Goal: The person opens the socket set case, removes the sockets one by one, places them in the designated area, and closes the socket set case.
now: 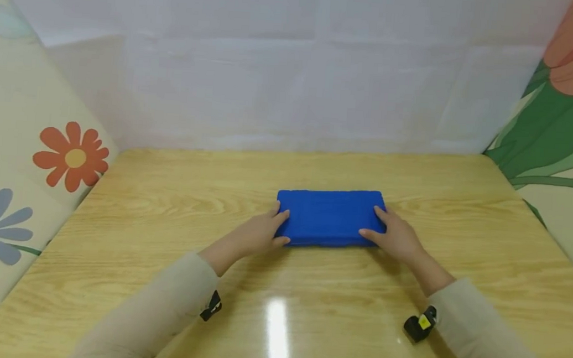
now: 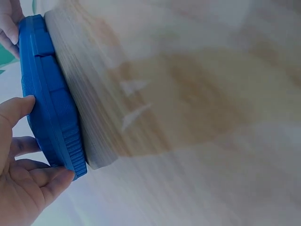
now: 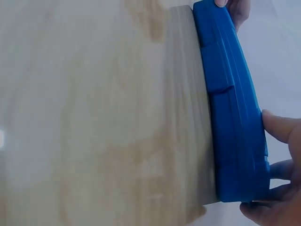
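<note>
A light wood-grain table (image 1: 175, 193) spreads wide, its far corners rounded and its yellowish surface glossy, with wavy grain running mostly from side to side. A narrow streak of reflected light (image 1: 279, 334) shines on its near part. A blue rectangular case (image 1: 331, 215) lies flat on it, slightly right of the middle, its long sides running roughly parallel to the far edge.
</note>
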`<action>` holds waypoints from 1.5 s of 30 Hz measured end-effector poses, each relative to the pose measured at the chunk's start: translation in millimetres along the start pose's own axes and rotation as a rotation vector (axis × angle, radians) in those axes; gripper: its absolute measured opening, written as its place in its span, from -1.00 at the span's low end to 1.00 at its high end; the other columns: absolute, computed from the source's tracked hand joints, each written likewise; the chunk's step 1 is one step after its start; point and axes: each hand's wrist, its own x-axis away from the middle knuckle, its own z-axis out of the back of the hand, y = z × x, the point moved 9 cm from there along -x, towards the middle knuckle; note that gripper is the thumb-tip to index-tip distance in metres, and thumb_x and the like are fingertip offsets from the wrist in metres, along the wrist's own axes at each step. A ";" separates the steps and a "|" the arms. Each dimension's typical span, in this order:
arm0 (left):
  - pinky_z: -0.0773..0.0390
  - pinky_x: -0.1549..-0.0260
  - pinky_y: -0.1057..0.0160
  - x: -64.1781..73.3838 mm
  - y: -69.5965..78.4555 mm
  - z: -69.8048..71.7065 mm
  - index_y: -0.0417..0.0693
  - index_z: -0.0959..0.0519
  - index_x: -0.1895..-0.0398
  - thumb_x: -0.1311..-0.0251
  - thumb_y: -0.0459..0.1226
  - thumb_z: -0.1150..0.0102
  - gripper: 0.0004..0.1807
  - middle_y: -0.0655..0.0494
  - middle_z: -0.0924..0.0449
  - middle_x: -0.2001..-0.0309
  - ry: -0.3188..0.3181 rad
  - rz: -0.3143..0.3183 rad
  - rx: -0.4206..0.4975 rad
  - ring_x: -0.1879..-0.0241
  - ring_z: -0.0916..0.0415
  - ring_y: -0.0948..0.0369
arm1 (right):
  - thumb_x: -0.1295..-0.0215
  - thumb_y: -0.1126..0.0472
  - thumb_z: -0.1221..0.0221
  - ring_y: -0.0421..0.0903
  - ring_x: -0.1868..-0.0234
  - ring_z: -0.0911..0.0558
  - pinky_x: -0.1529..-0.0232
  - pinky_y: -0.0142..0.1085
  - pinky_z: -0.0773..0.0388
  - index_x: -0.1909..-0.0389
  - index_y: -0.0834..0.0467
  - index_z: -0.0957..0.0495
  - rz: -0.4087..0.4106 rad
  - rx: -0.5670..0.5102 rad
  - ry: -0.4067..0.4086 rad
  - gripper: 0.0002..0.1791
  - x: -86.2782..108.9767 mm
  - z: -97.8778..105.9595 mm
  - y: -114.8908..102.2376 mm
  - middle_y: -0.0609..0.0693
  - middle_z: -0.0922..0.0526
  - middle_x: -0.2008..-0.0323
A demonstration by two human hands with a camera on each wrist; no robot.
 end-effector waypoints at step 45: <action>-0.02 -0.15 0.06 24.7 7.9 5.2 -0.18 -0.02 -0.28 0.06 0.03 -0.18 -0.09 -0.22 0.13 -0.28 0.006 -0.199 -0.239 -0.25 0.17 -0.05 | -0.18 0.09 -0.07 0.00 0.02 -0.44 0.05 -0.19 -0.38 0.02 0.30 -0.43 0.062 -0.588 -0.077 -0.56 43.7 -58.4 -49.9 0.12 -0.51 0.08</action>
